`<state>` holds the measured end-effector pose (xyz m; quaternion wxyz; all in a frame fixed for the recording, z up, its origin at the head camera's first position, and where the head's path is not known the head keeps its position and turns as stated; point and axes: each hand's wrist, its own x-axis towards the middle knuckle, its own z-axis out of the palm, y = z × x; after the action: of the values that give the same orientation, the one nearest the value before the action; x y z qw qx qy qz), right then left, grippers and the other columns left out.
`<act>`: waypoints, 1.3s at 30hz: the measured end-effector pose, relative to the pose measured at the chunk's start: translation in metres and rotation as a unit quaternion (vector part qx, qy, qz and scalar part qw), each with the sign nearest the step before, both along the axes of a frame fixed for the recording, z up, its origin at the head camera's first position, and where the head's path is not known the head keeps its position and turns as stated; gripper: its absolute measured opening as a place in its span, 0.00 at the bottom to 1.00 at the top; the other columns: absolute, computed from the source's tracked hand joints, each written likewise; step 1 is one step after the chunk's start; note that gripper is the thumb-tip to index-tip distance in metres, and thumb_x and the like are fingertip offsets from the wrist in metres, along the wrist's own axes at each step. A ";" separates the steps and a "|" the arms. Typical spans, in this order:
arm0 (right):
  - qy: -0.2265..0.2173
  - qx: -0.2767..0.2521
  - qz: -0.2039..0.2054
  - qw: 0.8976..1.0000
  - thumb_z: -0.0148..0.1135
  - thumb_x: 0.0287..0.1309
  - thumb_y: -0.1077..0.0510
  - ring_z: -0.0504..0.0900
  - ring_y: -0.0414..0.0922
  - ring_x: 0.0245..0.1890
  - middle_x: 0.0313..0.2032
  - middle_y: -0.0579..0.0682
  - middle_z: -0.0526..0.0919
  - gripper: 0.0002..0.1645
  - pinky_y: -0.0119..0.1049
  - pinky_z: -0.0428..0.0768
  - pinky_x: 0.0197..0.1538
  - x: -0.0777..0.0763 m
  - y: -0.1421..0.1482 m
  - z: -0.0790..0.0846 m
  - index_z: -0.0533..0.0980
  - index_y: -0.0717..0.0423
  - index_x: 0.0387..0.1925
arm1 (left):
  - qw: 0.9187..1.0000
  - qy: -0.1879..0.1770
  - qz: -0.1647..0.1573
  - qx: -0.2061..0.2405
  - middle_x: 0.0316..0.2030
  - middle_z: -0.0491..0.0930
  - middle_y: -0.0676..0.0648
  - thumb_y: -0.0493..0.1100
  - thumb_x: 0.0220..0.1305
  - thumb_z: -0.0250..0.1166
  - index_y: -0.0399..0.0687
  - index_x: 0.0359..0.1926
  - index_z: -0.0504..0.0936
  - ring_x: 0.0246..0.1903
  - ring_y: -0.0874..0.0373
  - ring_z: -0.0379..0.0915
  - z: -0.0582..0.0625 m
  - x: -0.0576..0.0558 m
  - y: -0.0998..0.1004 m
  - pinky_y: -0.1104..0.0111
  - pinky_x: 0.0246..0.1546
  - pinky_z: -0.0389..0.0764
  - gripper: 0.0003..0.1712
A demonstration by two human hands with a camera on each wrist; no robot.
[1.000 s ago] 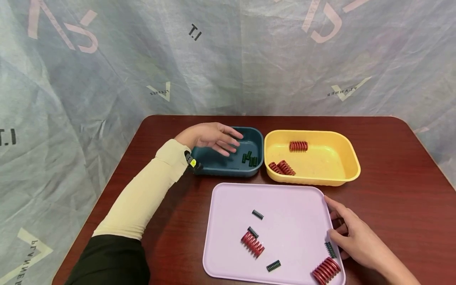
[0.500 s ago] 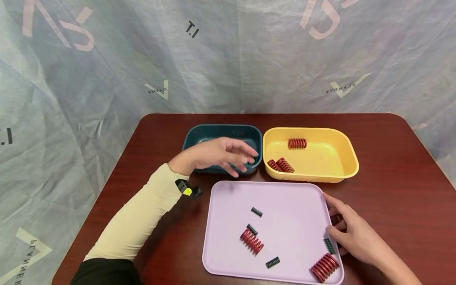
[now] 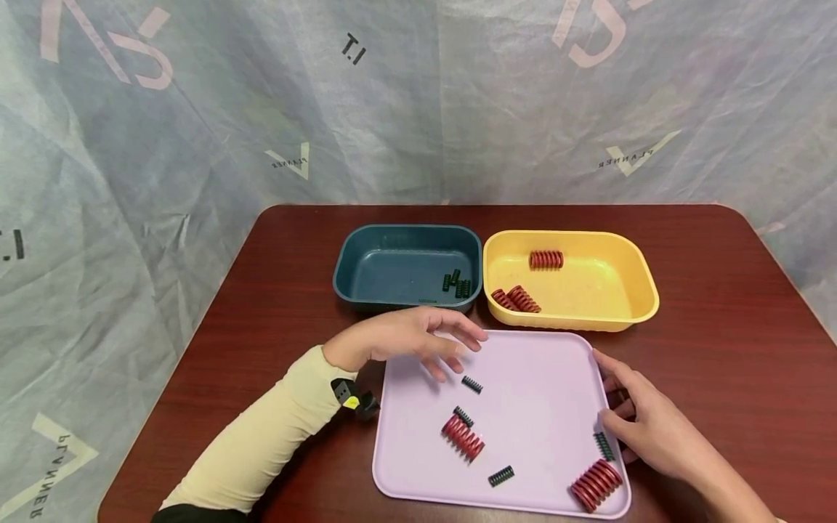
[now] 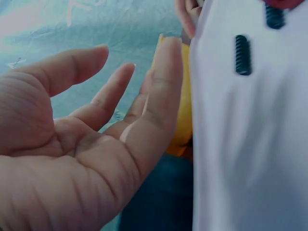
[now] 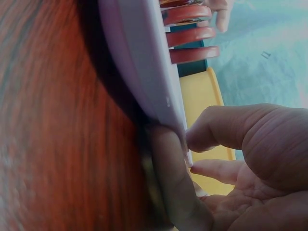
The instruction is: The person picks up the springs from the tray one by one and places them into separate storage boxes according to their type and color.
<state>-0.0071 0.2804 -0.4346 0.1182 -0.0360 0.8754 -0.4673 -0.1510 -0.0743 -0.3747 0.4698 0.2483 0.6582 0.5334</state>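
My left hand [image 3: 415, 339] hovers over the far left part of the lilac tray [image 3: 543, 392], fingers spread and holding nothing. Just beyond its fingertips lies a small dark green spring [image 3: 472, 384]. A second small green spring [image 3: 463, 416] touches a large red spring [image 3: 463, 438] near the tray's middle, with another green spring [image 3: 501, 476] closer to me. At the right edge, my right hand [image 3: 654, 421] grips the tray's rim between thumb [image 5: 216, 127] and fingers. Beside that thumb are a green spring [image 3: 604, 447] and a large red spring [image 3: 596, 485].
Behind the tray stands a dark teal bin [image 3: 392, 280] with several small green springs [image 3: 458, 283] in its right corner. A yellow bin [image 3: 588, 309] adjoins it, holding 3 red springs [image 3: 546, 259]. All stand on a reddish-brown table [image 3: 281, 290].
My left hand has come from above the teal bin toward me and over the tray, its fingers still spread. The right hand keeps its place on the tray's edge.
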 end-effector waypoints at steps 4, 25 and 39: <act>0.000 0.004 -0.001 1.000 0.62 0.62 0.71 0.81 0.44 0.34 0.52 0.63 0.71 0.51 0.38 0.83 0.18 0.000 0.000 0.000 0.53 0.50 0.81 | 0.999 -0.037 0.012 0.005 0.66 0.73 0.37 0.35 0.74 0.62 0.39 0.71 0.72 0.51 0.44 0.81 -0.013 0.005 0.003 0.52 0.44 0.88 0.27; -0.012 0.003 -0.005 1.000 0.63 0.62 0.70 0.81 0.46 0.35 0.52 0.62 0.71 0.51 0.38 0.84 0.18 0.000 0.000 0.000 0.52 0.50 0.81 | 0.992 -0.118 0.048 0.014 0.58 0.80 0.38 0.31 0.75 0.57 0.35 0.71 0.70 0.44 0.51 0.84 -0.046 0.015 0.012 0.56 0.53 0.85 0.26; -0.004 0.011 -0.008 1.000 0.63 0.61 0.71 0.81 0.44 0.33 0.52 0.62 0.72 0.51 0.38 0.83 0.17 0.001 -0.001 0.000 0.53 0.50 0.81 | 0.996 0.035 0.076 -0.044 0.30 0.81 0.47 0.35 0.65 0.71 0.36 0.53 0.82 0.24 0.57 0.78 -0.043 0.016 0.016 0.67 0.26 0.85 0.17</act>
<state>-0.0065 0.2794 -0.4346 0.1184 -0.0257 0.8804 -0.4585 -0.1350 -0.0584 -0.4174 0.4154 0.1951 0.7139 0.5290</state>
